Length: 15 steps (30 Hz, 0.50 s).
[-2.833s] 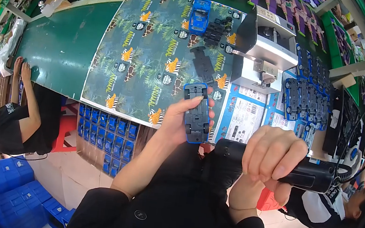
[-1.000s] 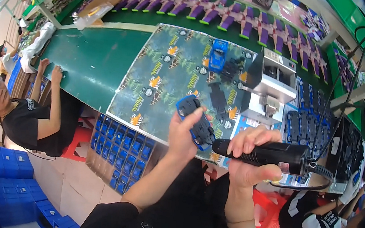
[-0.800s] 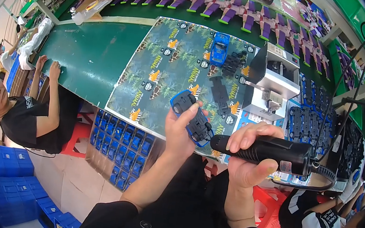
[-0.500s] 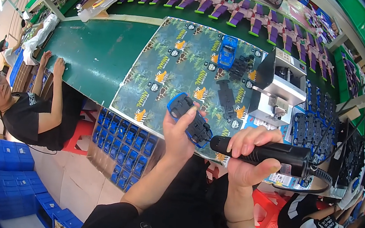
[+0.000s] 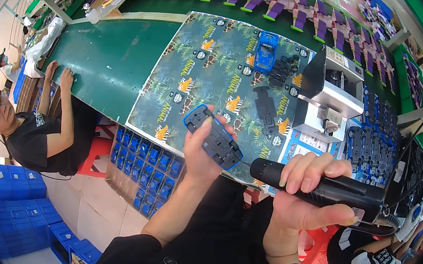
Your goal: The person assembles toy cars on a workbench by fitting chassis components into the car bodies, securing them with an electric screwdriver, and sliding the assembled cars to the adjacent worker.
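Observation:
A blue toy car [image 5: 215, 142] lies in my left hand [image 5: 199, 165], its black underside and wheels turned up. My left thumb presses on the underside and the fingers wrap around the far side. My right hand [image 5: 300, 201] grips a black electric screwdriver [image 5: 346, 193] held nearly level, its nose pointing left at the car's right end. Whether the bit touches the car I cannot tell. Beyond the car, on the patterned mat [image 5: 203, 73], are a blue car body [image 5: 266, 54], a black chassis part [image 5: 265, 109] and small black parts [image 5: 283, 69].
A silver and white machine [image 5: 331, 99] stands right of the mat, with rows of toy cars [image 5: 370, 149] beyond it. A box of blue car bodies [image 5: 146, 169] sits below the table's near edge. Purple items line the back. A co-worker [image 5: 38, 126] sits at the left, another person at lower right.
The screwdriver and my right hand have shifted right, away from the car. My left hand has turned the car somewhat, showing its underside more fully.

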Available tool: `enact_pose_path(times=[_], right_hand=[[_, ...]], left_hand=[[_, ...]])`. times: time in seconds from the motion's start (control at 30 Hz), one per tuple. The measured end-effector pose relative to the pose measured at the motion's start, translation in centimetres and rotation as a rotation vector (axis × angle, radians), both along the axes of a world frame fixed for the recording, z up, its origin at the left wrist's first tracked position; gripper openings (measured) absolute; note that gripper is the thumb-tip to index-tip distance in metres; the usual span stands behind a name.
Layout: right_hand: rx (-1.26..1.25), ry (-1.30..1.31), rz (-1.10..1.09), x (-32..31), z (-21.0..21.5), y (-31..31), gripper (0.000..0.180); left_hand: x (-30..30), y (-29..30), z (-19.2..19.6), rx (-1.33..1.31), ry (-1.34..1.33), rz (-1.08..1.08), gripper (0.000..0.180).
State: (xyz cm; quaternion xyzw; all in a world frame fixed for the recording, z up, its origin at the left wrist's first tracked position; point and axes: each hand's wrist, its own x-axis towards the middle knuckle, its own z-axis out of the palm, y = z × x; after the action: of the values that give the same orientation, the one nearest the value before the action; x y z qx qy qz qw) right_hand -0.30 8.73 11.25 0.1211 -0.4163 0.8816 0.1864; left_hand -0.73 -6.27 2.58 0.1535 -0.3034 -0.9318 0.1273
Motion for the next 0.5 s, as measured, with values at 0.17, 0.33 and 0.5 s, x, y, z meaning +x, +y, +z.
enact_pose_path(times=[0.17,0.33,0.5], right_hand=[[-0.017,-0.01,0.017,0.0,-0.3,0.2,0.072],[-0.012,-0.04,0.027,-0.1,-0.6,0.2,0.072],[-0.048,-0.055,0.209,-0.1,-1.4,0.3,0.07]], left_hand=[[-0.1,-0.2,-0.7,0.075,0.0,-0.039,0.038],[-0.4,0.2,-0.6,0.089,-0.013,-0.055,0.038],[-0.8,0.3,-0.3,0.077,-0.013,-0.058,0.038]])
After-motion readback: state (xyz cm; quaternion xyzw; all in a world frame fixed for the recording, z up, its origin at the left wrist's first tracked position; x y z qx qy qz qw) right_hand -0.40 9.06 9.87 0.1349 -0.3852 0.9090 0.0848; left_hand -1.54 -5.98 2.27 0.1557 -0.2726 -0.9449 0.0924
